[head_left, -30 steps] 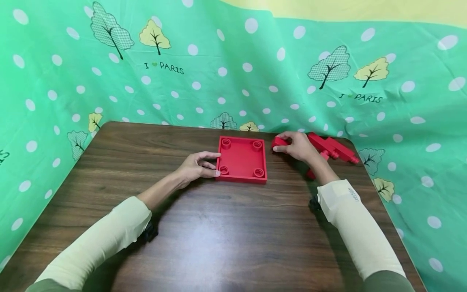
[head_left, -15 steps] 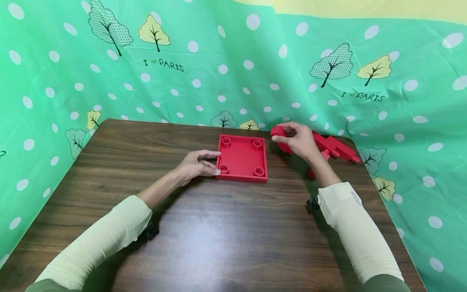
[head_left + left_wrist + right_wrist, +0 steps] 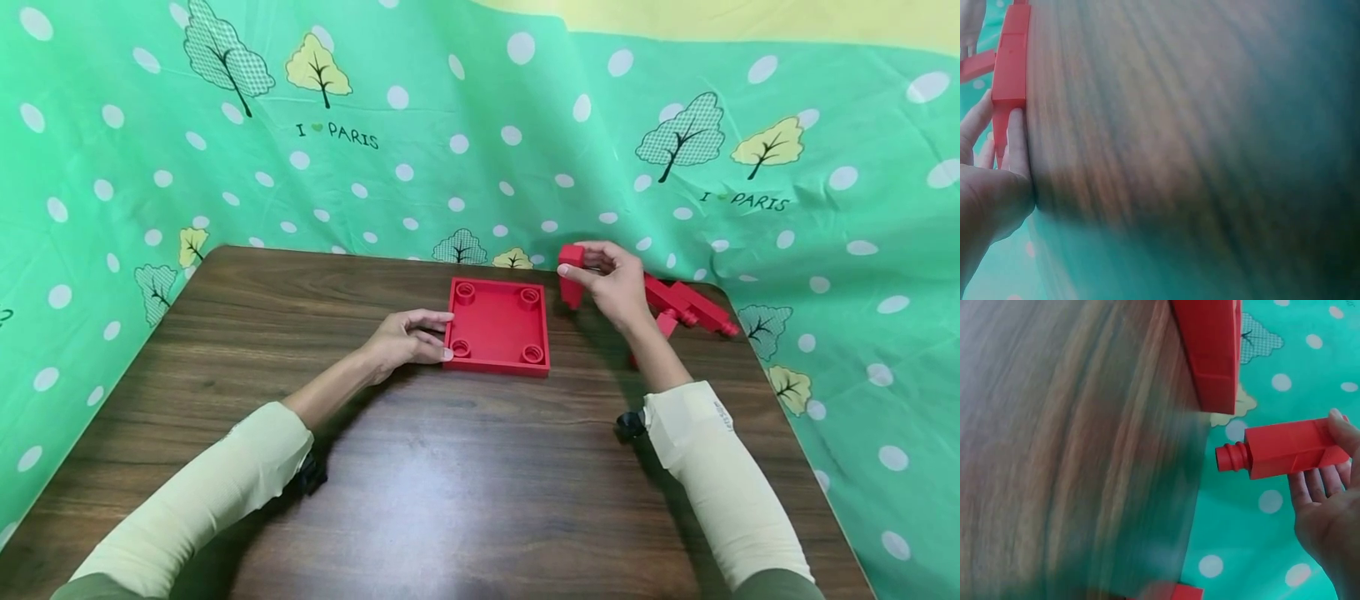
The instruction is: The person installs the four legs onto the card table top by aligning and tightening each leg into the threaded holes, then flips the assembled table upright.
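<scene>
A red square panel (image 3: pixel 498 325) with a raised rim and a threaded socket at each corner lies flat on the table. My left hand (image 3: pixel 397 342) touches its left edge, index finger and thumb apart along the rim; the left wrist view shows those fingers (image 3: pixel 1017 140) at the panel's corner. To the right of the panel, my right hand (image 3: pixel 622 287) grips a red furniture leg (image 3: pixel 572 279) between thumb and fingers. The leg stands upright over the table, its blocky end at the top. Its threaded end (image 3: pixel 1232 457) shows in the right wrist view, pointing away from the hand.
Several more red legs (image 3: pixel 701 308) lie together at the table's back right corner, partly hidden behind my right hand and forearm. The brown wooden table (image 3: pixel 420 467) meets a green dotted curtain (image 3: pixel 405 217) along its back and sides.
My right hand has lifted the leg from beside the other pieces and turned it from lying to upright, moving slightly back and up. My left hand and the panel keep their places.
</scene>
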